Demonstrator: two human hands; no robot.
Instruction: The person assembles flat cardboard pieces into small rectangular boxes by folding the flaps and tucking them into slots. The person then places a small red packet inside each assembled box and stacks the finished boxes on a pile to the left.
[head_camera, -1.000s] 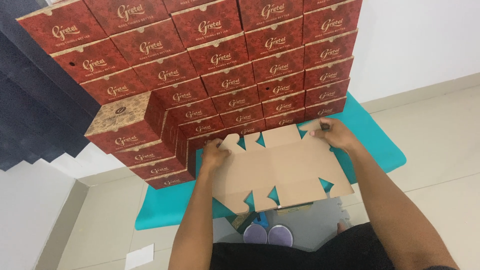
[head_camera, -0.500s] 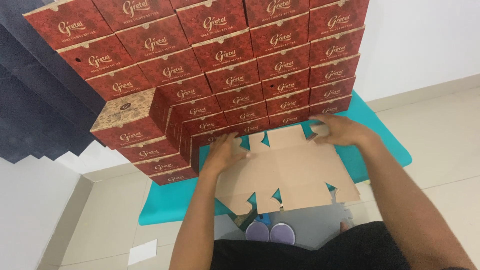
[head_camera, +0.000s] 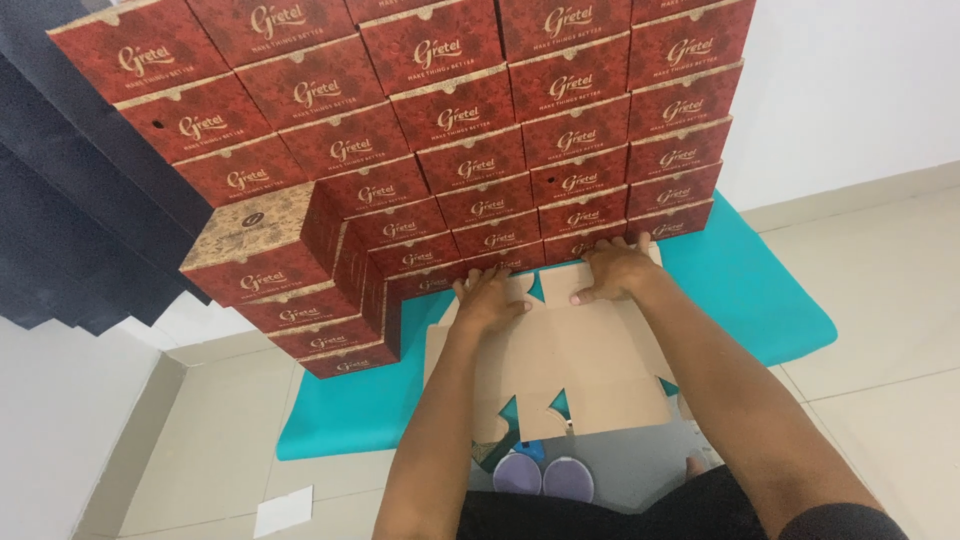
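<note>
Cardboard blank (head_camera: 575, 365) under both flattened hands.

One flat brown cardboard blank (head_camera: 575, 365) lies on one teal mat (head_camera: 745, 295), with two hands on it: left hand (head_camera: 490, 298) at 11 o'clock of the blank, right hand (head_camera: 612, 272) at 1 o'clock. One wall of red boxes (head_camera: 480, 130) rises at 12 o'clock, roughly thirty fronts showing, exact count uncertain at the frame edges. One white paper scrap (head_camera: 282, 511) lies at 7 o'clock; two purple shoe toes (head_camera: 545, 478) at 6.

Box stack (head_camera: 450, 130) cut by top edge; cardboard blank (head_camera: 570, 365) partly under hands.
</note>
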